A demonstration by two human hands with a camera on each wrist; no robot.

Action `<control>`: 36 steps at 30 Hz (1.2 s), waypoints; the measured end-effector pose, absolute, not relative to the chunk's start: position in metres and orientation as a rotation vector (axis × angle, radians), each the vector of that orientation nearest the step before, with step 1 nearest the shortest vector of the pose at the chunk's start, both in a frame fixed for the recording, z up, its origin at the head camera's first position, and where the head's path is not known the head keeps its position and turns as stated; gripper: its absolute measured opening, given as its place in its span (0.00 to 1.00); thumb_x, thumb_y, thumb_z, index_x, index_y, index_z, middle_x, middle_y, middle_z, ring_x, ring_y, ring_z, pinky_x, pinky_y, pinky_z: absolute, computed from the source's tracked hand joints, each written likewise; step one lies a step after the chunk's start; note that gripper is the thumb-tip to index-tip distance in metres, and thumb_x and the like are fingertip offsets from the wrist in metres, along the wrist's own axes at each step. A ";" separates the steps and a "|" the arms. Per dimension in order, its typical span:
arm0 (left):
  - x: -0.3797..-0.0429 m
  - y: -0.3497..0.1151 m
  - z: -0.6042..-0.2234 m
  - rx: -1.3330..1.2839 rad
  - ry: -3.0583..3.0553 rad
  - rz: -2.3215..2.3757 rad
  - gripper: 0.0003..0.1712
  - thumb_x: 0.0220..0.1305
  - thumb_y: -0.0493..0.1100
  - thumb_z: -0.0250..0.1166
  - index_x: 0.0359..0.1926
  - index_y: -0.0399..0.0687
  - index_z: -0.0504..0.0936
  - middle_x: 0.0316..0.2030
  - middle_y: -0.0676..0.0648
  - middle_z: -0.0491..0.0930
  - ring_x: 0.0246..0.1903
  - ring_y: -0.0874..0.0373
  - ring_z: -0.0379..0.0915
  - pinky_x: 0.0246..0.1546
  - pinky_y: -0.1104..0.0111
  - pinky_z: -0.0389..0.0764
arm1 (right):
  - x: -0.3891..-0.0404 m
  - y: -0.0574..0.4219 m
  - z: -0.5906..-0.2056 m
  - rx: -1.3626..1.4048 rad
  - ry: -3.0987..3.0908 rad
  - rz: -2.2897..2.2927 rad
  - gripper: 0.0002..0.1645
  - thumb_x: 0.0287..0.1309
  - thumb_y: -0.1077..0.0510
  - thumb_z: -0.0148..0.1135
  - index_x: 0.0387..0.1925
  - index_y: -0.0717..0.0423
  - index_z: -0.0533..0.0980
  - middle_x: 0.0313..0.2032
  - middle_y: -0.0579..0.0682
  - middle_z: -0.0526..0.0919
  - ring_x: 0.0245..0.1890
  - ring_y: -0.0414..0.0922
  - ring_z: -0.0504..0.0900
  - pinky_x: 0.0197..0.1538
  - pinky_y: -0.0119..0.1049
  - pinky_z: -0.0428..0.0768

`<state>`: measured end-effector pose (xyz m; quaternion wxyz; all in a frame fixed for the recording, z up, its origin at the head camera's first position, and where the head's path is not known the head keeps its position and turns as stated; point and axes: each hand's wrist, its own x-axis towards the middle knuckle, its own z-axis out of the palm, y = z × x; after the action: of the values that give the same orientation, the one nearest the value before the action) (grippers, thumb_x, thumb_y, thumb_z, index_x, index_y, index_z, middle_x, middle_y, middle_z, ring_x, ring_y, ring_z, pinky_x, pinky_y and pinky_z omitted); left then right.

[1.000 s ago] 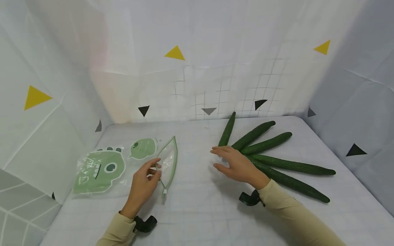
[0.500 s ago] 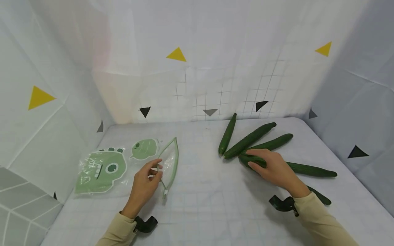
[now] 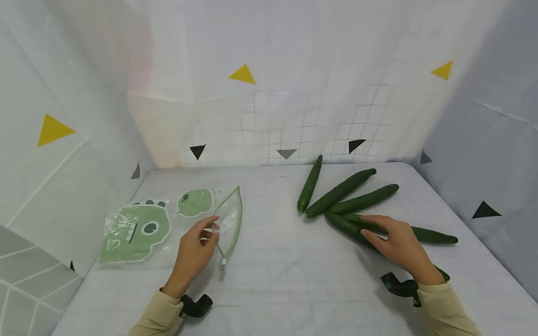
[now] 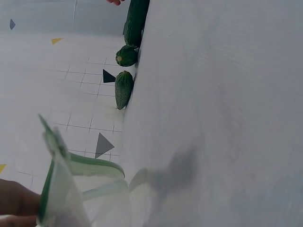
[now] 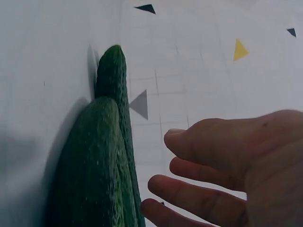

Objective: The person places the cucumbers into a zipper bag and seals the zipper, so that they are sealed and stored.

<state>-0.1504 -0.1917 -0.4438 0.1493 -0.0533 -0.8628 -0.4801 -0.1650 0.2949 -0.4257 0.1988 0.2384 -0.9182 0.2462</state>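
Note:
My left hand (image 3: 195,247) pinches the near rim of a clear zip bag (image 3: 157,245) printed with a green one-eyed monster. Its green zip mouth (image 3: 240,219) gapes toward the right, a white slider at the lower end; the left wrist view shows the fingers (image 4: 16,198) on that green rim. Over the fanned cucumbers my right hand (image 3: 399,245) hovers with fingers spread, holding nothing. The nearest cucumber (image 3: 342,225) passes partly hidden below it, and another cucumber (image 3: 435,235) runs out behind it. From the right wrist, the thumb and fingers appear apart from the cucumber (image 5: 90,165).
More cucumbers lie further back: one at the left of the fan (image 3: 309,184), a long one (image 3: 342,192) and a third (image 3: 365,199). A white cloth covers the table (image 3: 273,289). White sheeting (image 3: 294,56) with yellow and black triangles encloses the back and sides.
My right hand has moved right and toward me across the cucumbers, uncovering their left ends. The left hand keeps its hold on the bag in the same place.

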 end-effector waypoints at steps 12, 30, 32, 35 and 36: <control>-0.150 -0.191 -0.446 -0.150 -2.488 -1.366 0.24 0.68 0.30 0.66 0.64 0.42 0.81 0.46 0.46 0.83 0.39 0.57 0.80 0.42 0.65 0.83 | -0.162 0.322 -0.426 0.586 -2.742 0.678 0.17 0.63 0.60 0.74 0.51 0.61 0.84 0.47 0.55 0.88 0.45 0.56 0.87 0.45 0.57 0.83; -0.150 -0.192 -0.446 -0.177 -2.472 -1.361 0.24 0.67 0.29 0.66 0.63 0.42 0.82 0.46 0.46 0.83 0.39 0.56 0.81 0.41 0.67 0.82 | -0.162 0.351 -0.425 0.538 -3.113 0.672 0.30 0.56 0.46 0.79 0.52 0.63 0.81 0.46 0.53 0.86 0.45 0.56 0.84 0.44 0.54 0.82; -0.150 -0.192 -0.446 -0.173 -2.475 -1.360 0.24 0.67 0.29 0.66 0.64 0.42 0.82 0.46 0.45 0.83 0.39 0.56 0.81 0.41 0.67 0.82 | -0.164 0.353 -0.426 0.566 -3.126 0.670 0.32 0.54 0.46 0.80 0.53 0.63 0.81 0.47 0.54 0.85 0.46 0.57 0.83 0.44 0.54 0.82; -0.151 -0.192 -0.446 -0.177 -2.477 -1.363 0.24 0.67 0.29 0.66 0.64 0.42 0.81 0.46 0.44 0.83 0.39 0.56 0.80 0.40 0.67 0.82 | -0.167 0.355 -0.427 0.621 -3.118 0.681 0.33 0.54 0.49 0.81 0.55 0.65 0.81 0.48 0.56 0.85 0.47 0.57 0.83 0.44 0.53 0.82; -0.151 -0.192 -0.446 -0.178 -2.476 -1.365 0.24 0.67 0.29 0.66 0.64 0.41 0.81 0.46 0.43 0.83 0.39 0.56 0.80 0.40 0.67 0.82 | -0.167 0.356 -0.428 0.638 -3.109 0.685 0.33 0.54 0.49 0.81 0.55 0.65 0.81 0.49 0.57 0.85 0.47 0.58 0.83 0.44 0.54 0.82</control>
<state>-0.1507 -0.1916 -0.4463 0.1538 -0.0619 -0.8636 -0.4762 -0.1672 0.3564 -0.4276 -0.0524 0.1962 -0.9562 0.2109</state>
